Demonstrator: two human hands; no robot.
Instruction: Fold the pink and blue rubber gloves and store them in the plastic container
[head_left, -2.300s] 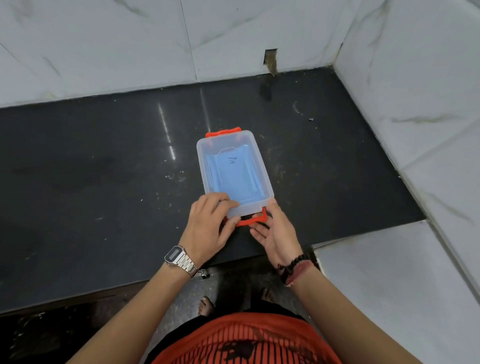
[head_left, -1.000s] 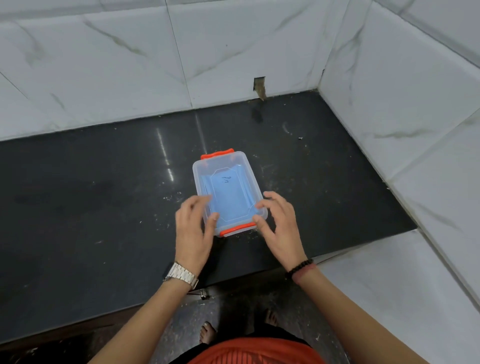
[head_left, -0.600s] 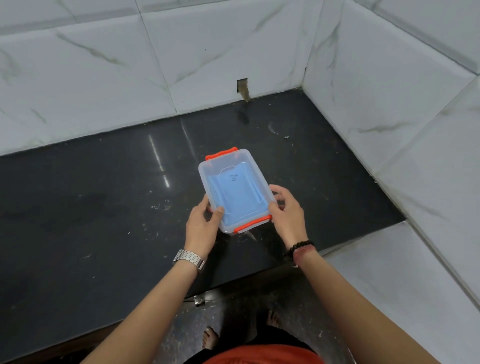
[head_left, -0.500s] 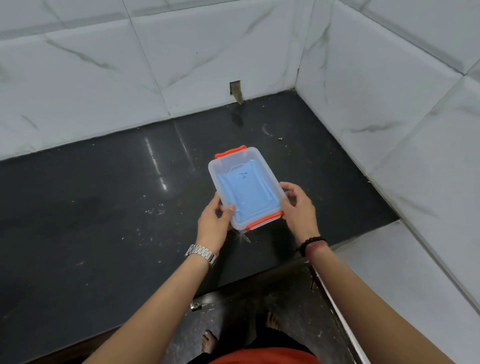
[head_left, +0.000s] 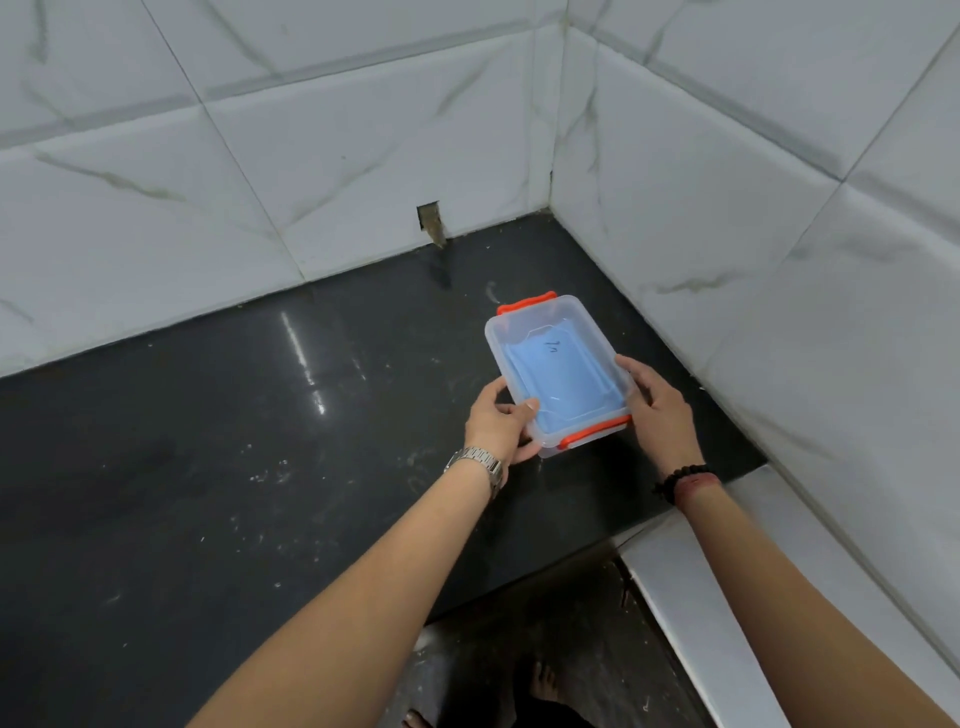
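Between the fingers of both hands sits the clear plastic container (head_left: 560, 374), lid on, with an orange latch (head_left: 526, 303) at its far end and another orange latch (head_left: 594, 430) at the near end. Through the clear lid a flat blue rubber glove (head_left: 558, 384) shows, filling most of the inside; a small dark mark is on the lid above it. No pink is visible from this angle, so whether a pink glove lies underneath cannot be told.

On one long side, the left hand (head_left: 500, 423) is clamped on the container's near corner: its thumb lies over the lid's edge and the other fingers (head_left: 522, 451) curl under the wall. On the opposite long side, the right hand (head_left: 655, 410) presses against the wall, thumb on the rim, the remaining fingers hidden behind the box. Both hands grip it firmly. Whether the base rests on the surface or is lifted just off it cannot be told.

Beneath the fingers stretches a glossy black stone counter (head_left: 208, 441), speckled with pale dust. A silver metal watch (head_left: 480, 465) circles the left wrist; a dark beaded bracelet (head_left: 683, 478) and a red thread circle the right. Beyond the fingers, white marble-veined tiles (head_left: 311, 156) form a corner, with a small notch (head_left: 430, 221) cut at the bottom of the back wall.
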